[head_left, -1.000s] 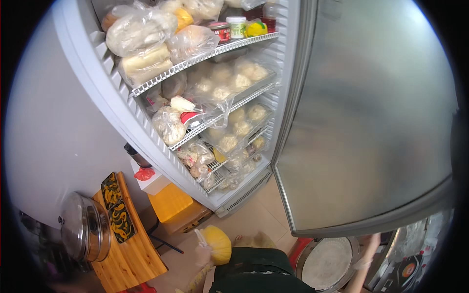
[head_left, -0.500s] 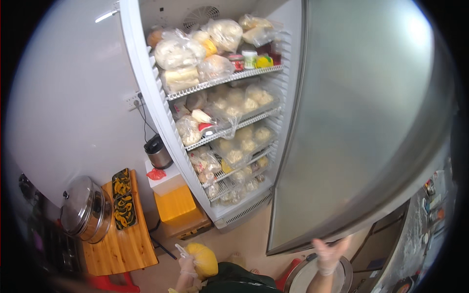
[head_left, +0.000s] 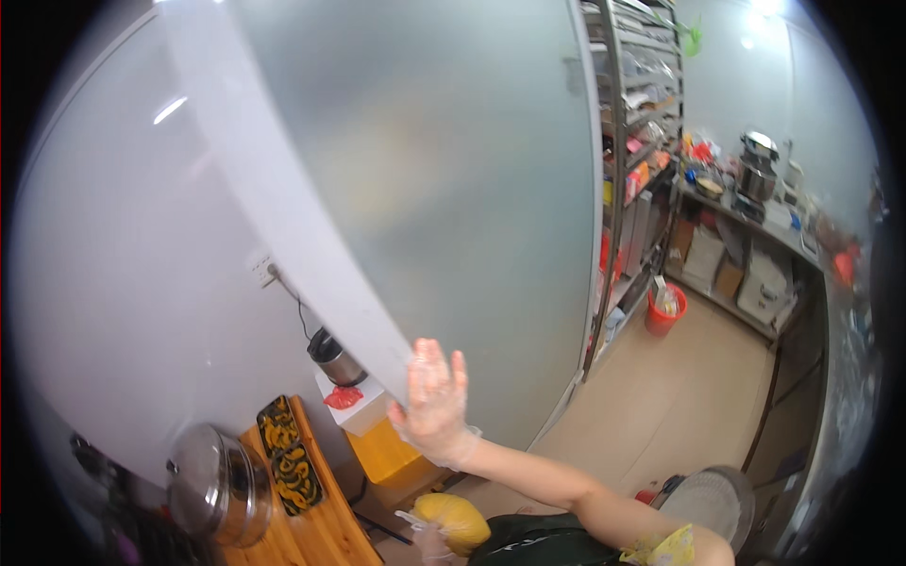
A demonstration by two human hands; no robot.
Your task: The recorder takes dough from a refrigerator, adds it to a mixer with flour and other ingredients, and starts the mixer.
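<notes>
Here, we see the right hand held up in a thin clear glove, with its fingers stretched up and its thumb out to the side. It is not wrapped around anything. Its palm faces the big misty glass door and looks to be touching the pale frame along the door's edge.

Down below it, near our front, the left hand wears a clear glove too. It is closed on the gathered top of a bag around a round yellow bundle, and the bundle sits just to the right of that hand.

To the left of the right hand, we see a silver and black kettle and a little red bag, both on a white box. A yellow box is a bit lower, between the two hands. Left of the left hand is a wooden worktop with two black trays of yellow and dark food and a big shiny pot. Far up to the right of both hands, a red bucket stands on the floor.
</notes>
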